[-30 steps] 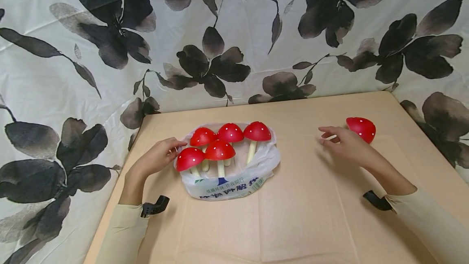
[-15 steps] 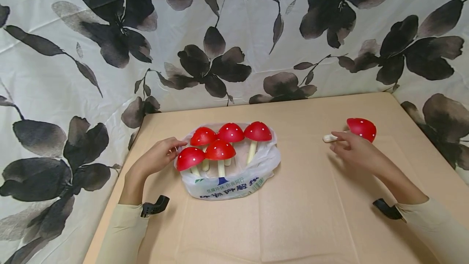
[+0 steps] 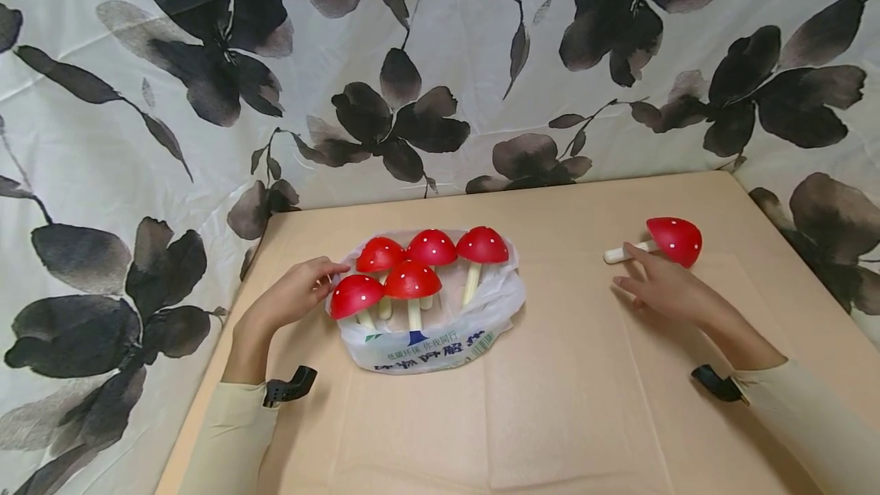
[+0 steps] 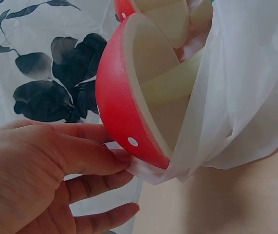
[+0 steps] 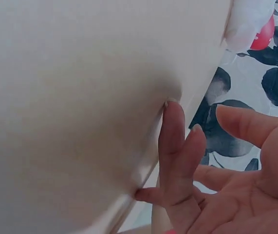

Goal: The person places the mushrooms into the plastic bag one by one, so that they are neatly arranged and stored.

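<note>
In the head view, a white plastic bag (image 3: 426, 354) with printed lettering stands open on the left of the table. Several red toy mushrooms (image 3: 411, 281) with white dots and pale stems sit in it. My left hand (image 3: 297, 292) pinches the bag's rim between thumb and forefinger, beside the nearest red cap (image 4: 124, 97) in the left wrist view. One more toy mushroom (image 3: 677, 241) lies on its side at the right, stem pointing left. My right hand (image 3: 663, 285) is just in front of it, fingers spread, partly hiding the stem. The right wrist view (image 5: 226, 185) shows nothing gripped by this hand (image 5: 226, 195).
The tan table (image 3: 550, 418) has its back edge against a hanging cloth (image 3: 509, 136) printed with dark flowers. Black straps (image 3: 290, 386) are on both wrists, below light sleeves.
My right hand has shifted right and nearer the front, then slightly back left. The lone mushroom's stem, first hidden, now shows. The left hand and bag stay put.
</note>
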`<control>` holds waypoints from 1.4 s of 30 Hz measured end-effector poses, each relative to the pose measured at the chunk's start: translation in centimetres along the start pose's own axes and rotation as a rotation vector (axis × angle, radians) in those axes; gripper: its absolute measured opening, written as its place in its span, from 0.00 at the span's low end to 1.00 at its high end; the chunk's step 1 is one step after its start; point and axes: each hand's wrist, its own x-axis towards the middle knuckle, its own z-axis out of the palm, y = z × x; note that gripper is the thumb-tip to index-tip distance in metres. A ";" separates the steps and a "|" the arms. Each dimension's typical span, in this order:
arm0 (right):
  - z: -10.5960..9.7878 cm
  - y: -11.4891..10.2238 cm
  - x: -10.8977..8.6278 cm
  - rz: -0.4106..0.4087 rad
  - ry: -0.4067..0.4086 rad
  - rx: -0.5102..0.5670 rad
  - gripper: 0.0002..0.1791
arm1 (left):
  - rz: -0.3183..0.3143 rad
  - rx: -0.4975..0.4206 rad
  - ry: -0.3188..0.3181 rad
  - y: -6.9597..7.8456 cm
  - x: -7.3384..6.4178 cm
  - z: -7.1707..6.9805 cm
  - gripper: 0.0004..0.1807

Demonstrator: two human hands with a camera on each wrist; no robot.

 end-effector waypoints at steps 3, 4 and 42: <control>0.1 0.3 0.7 0.031 -0.014 -0.012 0.50 | -0.011 -0.005 -0.005 -0.1 -0.1 0.1 0.21; 0.0 0.4 0.8 0.046 -0.016 -0.018 0.51 | -0.014 -0.004 -0.008 -0.1 -0.1 0.1 0.21; -2.7 -1.3 3.0 -0.012 0.290 0.274 0.28 | 0.010 0.006 0.017 -0.3 0.4 -0.1 0.21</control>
